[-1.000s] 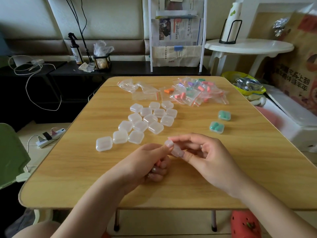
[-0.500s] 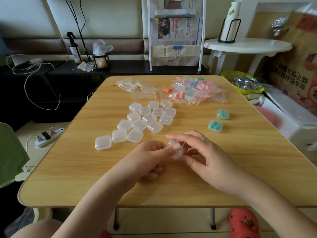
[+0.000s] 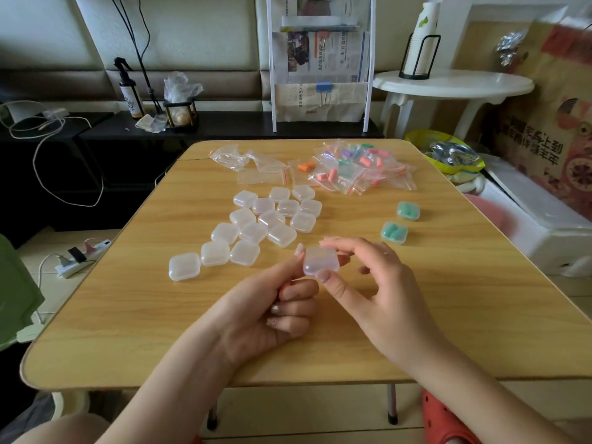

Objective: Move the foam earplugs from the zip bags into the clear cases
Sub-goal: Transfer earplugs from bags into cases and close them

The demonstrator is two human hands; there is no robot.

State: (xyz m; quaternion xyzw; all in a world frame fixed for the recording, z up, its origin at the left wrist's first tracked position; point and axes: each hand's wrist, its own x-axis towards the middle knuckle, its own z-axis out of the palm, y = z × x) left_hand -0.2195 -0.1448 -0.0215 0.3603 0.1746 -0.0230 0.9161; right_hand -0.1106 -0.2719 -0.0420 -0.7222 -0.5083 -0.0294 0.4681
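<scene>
Case, small, square, of clear stiff plastic (image 3: 321, 261), held just above the pale wooden folding table (image 3: 128, 331), near its front middle. Pinched by the right hand (image 3: 384, 293), forefinger along the far edge and thumb under the near corner. Steadied at the left edge by the left hand (image 3: 272, 312), one fingertip against the side and the lower fingers curled in under it. Could not tell whether anything lay inside, nor whether the lid was snapped down.

Judged to be very light, rigid and smooth, so apt to slip or skitter; best taken by opposite edges, with a nail at the seam to pry or press the lid. Foam earplugs judged soft and springy, safe to squeeze and easy to pinch from a bag.

Beyond the hands, a cluster of empty clear cases (image 3: 262, 219). To the right, two closed cases with teal earplugs (image 3: 394, 232). At the far edge, a heap of small zip bags with pink, orange and purple earplugs (image 3: 358, 169), and beside it emptied flat bags (image 3: 253, 163).
</scene>
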